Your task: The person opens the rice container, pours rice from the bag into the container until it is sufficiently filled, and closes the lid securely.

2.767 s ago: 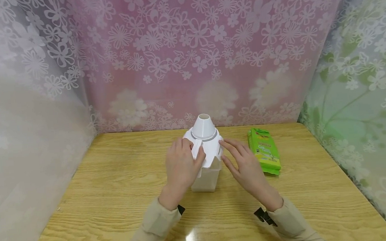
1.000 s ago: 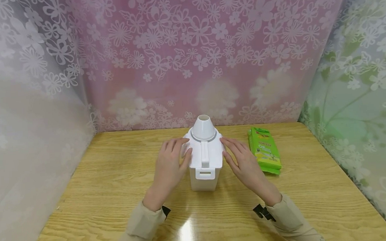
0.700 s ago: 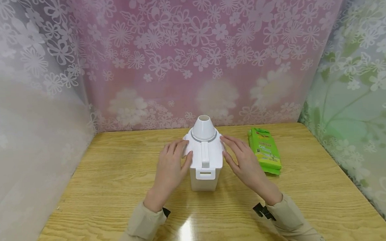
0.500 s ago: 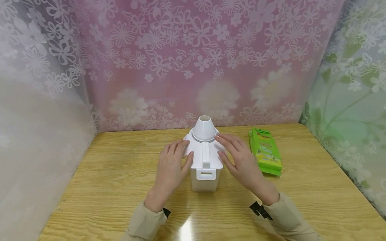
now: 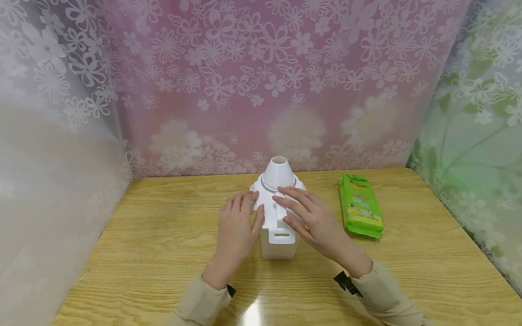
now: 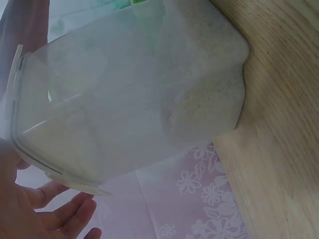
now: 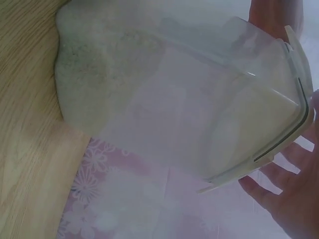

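Note:
A translucent storage container (image 5: pixel 279 250) stands upright on the table with a white lid (image 5: pixel 267 209) on it. Pale grains (image 6: pixel 207 94) fill its lower part in the wrist views. The lid carries a white cone-shaped cup (image 5: pixel 279 174), and a slotted front latch (image 5: pixel 282 236) hangs down over the container's front. My left hand (image 5: pixel 234 230) rests at the lid's left edge, its fingers by the side latch (image 6: pixel 75 184). Over the lid's right half and middle strip lies my right hand (image 5: pixel 319 223), fingers extended; its palm hides that side.
A green and yellow packet (image 5: pixel 361 205) lies on the wooden table (image 5: pixel 167 225) to the right of the container. Flowered curtains (image 5: pixel 223 96) close in the back and both sides.
The front latch now hangs down, after my left hand worked at the lid's front. That hand has moved to the left edge; my right hand has shifted left from the right edge over the lid.

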Demonstrator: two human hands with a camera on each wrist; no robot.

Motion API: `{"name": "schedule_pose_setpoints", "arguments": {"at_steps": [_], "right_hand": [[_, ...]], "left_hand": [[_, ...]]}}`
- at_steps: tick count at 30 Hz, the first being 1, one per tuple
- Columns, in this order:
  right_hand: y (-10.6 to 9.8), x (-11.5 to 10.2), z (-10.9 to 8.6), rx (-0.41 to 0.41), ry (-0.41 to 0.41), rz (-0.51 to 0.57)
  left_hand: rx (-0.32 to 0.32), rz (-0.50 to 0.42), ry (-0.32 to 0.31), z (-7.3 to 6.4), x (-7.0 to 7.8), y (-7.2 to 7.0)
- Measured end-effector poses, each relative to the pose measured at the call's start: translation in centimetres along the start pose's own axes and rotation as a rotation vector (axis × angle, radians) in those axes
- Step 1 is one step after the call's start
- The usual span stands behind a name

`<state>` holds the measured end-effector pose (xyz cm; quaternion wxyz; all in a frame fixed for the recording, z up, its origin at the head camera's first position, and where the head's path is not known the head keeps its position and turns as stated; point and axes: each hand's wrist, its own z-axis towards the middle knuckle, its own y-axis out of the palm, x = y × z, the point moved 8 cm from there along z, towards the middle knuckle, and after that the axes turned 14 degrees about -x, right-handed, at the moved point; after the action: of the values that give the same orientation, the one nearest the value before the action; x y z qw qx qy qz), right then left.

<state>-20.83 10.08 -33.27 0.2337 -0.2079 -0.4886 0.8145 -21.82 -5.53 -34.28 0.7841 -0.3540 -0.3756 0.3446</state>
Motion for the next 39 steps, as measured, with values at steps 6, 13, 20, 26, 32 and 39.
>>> {"name": "schedule_pose_setpoints", "arguments": {"at_steps": [6,13,20,26,32,39], "right_hand": [[0.4,0.1,-0.3,-0.009,-0.004,-0.039],[0.5,-0.1,-0.3,-0.014,-0.016,-0.098],[0.1,-0.9,-0.3,0.009,-0.051,-0.203],[0.1,-1.2,-0.3,0.025,-0.06,-0.255],[0.2,-1.1,-0.4,0.019,-0.039,-0.237],[0.1,-0.9,-0.4,0.029,-0.033,-0.215]], "left_hand": [[-0.032,-0.005,0.002,0.0,-0.1,0.0],[-0.041,0.057,-0.042,0.1,-0.6,-0.6],[-0.069,0.117,-0.09,-0.2,-0.9,-1.3],[-0.127,0.158,-0.095,-0.1,-0.9,-1.0],[-0.178,0.081,-0.037,0.2,-1.0,-0.3],[-0.274,-0.018,-0.048,0.5,-1.6,0.6]]}}
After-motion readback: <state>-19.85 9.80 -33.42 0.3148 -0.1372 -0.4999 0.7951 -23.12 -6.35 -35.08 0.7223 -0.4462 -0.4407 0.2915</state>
